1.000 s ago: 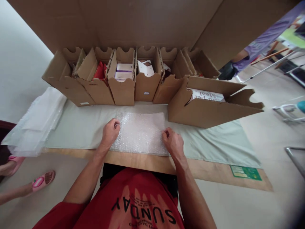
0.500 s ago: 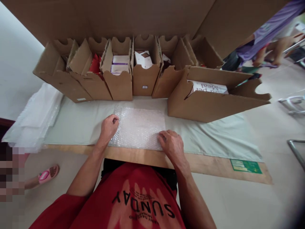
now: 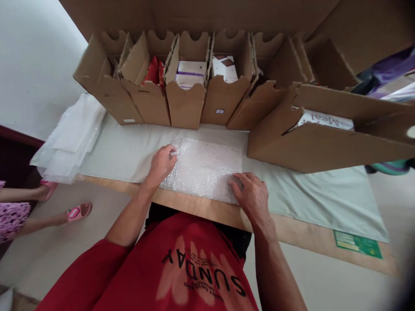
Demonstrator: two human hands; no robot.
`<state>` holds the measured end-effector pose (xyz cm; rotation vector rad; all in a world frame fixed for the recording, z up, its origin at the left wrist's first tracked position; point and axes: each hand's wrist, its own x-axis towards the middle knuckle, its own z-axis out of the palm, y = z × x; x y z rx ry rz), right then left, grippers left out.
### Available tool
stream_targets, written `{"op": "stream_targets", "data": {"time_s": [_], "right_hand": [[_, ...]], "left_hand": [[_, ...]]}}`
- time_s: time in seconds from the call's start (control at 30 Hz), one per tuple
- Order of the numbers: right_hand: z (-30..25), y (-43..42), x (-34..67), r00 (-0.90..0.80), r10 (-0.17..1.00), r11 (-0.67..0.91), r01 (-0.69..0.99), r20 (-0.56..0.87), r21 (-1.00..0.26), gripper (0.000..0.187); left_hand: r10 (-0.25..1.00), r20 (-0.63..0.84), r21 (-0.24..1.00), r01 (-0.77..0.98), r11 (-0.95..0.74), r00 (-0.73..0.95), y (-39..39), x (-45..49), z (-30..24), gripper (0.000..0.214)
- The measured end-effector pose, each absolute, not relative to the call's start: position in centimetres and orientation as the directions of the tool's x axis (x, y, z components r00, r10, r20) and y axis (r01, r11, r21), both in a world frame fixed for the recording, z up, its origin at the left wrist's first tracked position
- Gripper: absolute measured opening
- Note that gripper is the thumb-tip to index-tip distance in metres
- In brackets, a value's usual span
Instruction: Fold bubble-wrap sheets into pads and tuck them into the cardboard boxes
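A clear bubble-wrap bag (image 3: 209,168) lies flat on the cloth in front of me. My left hand (image 3: 163,164) is at its left edge, thumb and fingers curled in a pinch on the plastic. At the lower right edge of the bag, my right hand (image 3: 251,194) has its fingers bent together on the plastic; the fingertips are partly hidden.
Cardboard bins (image 3: 186,106) stand in a row behind the bag, some holding small boxes and red packets. A larger bin (image 3: 311,147) stands at the right. More bubble-wrap bags (image 3: 69,134) are stacked at the left. A person's sandalled foot (image 3: 79,211) shows beyond the table.
The view has swung left, so the bins, bag and hands appear farther right. Both hands stay at the bag's edges, and the bag still lies flat.
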<state>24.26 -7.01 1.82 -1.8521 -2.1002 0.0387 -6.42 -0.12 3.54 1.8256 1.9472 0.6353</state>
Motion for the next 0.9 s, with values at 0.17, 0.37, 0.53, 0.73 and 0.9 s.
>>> {"op": "stream_targets", "data": {"time_s": [0.17, 0.37, 0.53, 0.73, 0.9], "right_hand": [[3.1, -6.0, 23.2, -0.093, 0.955, 0.164, 0.957, 0.282, -0.239, 0.031], [2.4, -3.7, 20.9, -0.213, 0.966, 0.242, 0.946, 0.145, -0.217, 0.039], [2.3, -3.7, 20.6, -0.219, 0.969, 0.240, 0.943, 0.114, -0.230, 0.041], [2.5, -3.5, 21.3, -0.309, 0.945, 0.328, 0.896, 0.109, -0.300, 0.035], [2.9, -6.0, 26.4, -0.216, 0.955, 0.286, 0.856, 0.205, -0.430, 0.031]], "left_hand": [[0.979, 0.188, 0.352, 0.925, -0.142, 0.079, -1.8, -5.6, 5.3, 0.042], [0.914, 0.064, 0.212, 0.890, -0.404, 0.400, -2.1, -3.6, 3.7, 0.038], [0.915, 0.078, 0.204, 0.892, -0.403, 0.395, -2.0, -3.5, 3.1, 0.044], [0.862, 0.057, 0.251, 0.828, -0.501, 0.504, -1.7, -2.8, 3.6, 0.039], [0.846, 0.150, 0.324, 0.783, -0.530, 0.511, -2.0, -4.0, 4.3, 0.042]]}}
